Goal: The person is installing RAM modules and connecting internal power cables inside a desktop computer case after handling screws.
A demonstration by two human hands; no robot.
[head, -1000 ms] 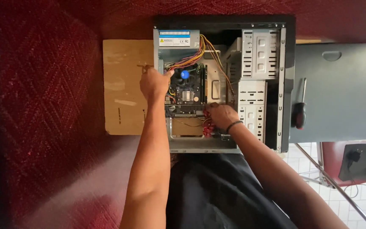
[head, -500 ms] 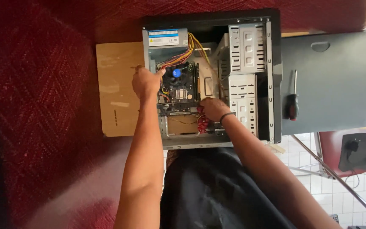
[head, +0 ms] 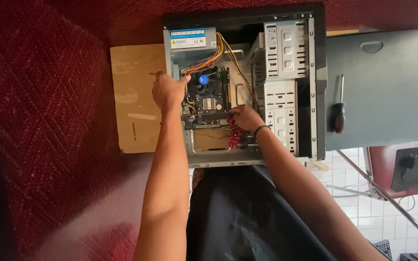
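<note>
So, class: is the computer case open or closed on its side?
Open. The computer case shows its circuit board and wires; the grey side panel lies beside it, carrying a screwdriver.

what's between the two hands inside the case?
Head view: the motherboard with its blue-centred cooler fan lies between the left hand at the case's left edge and the right hand by the red cables.

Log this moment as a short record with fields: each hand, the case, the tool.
left hand: at the left edge of the motherboard, grip unclear
right hand: at the board's lower right, by red cables
computer case: open, lying on its side
screwdriver: on the grey side panel, untouched
</note>
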